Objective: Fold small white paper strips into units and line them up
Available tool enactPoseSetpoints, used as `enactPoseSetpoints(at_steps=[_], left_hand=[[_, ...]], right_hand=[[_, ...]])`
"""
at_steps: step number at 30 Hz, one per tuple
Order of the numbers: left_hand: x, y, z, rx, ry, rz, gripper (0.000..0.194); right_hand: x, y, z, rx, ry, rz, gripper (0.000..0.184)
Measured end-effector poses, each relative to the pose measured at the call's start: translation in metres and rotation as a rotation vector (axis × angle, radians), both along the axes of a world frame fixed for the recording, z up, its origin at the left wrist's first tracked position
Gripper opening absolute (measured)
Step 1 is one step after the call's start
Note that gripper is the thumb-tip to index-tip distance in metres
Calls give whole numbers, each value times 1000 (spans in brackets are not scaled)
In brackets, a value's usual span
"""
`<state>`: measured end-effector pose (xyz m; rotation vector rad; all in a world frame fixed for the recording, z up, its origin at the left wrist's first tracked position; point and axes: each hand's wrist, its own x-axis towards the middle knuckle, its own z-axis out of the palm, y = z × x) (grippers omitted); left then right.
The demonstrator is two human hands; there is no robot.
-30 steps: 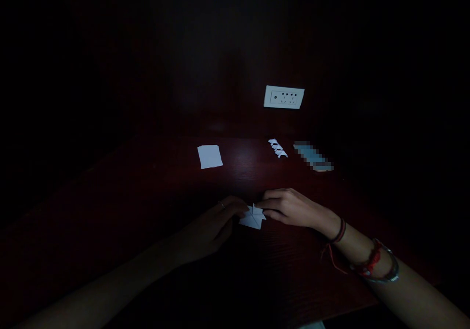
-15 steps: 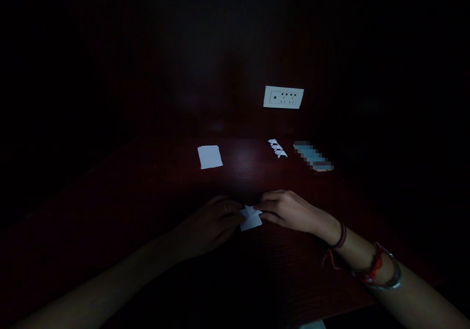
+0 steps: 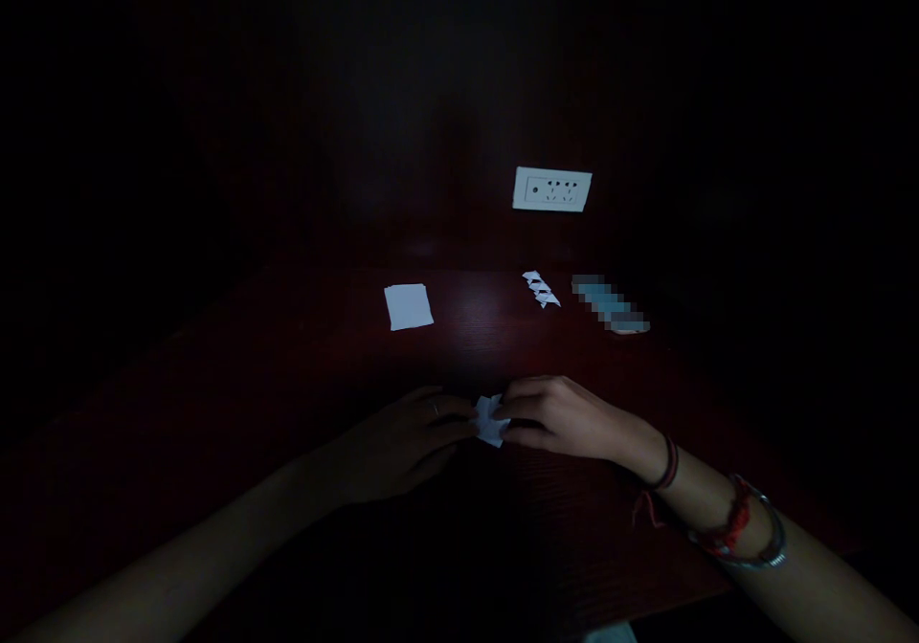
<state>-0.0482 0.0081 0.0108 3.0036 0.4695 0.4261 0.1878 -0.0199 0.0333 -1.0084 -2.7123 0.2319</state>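
Note:
A small folded piece of white paper (image 3: 492, 423) lies on the dark red table between my two hands, with creased flaps and pointed corners. My left hand (image 3: 409, 440), deep in shadow and wearing a ring, grips its left edge with the fingertips. From the other side my right hand (image 3: 556, 417) closes its fingers on the right edge, covering part of the paper. Farther back lies a stack of square white paper sheets (image 3: 409, 307). To its right is a row of folded paper pieces (image 3: 541, 289).
A phone-like flat object (image 3: 610, 305), blurred by pixels, lies at the back right. A white wall socket (image 3: 552, 189) sits on the dark wall behind. The table's front edge (image 3: 667, 609) shows at the lower right; the surroundings are very dark.
The paper between my hands has been turned and its flaps folded, so its outline looks narrower now. My right hand has shifted slightly toward me; the stack and folded pieces stay put.

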Motion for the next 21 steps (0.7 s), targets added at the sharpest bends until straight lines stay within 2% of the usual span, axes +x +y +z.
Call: enactPoseSetpoints(at_steps=[5,9,13,21], left_hand=[[3,-8,2,86,-27,19,37],[3,-13,4,53,-11,35,35],[4,-13,4,12,0,63,41],[3,-10,4,20,68,42,39]], right_hand=[[-1,-1,-2,-32,19,6,23],[0,0,-2,-56,31,20,21],[-1,-1,0,-78,55,31,21],[-6,-4,-4,-48,42,-54,17]])
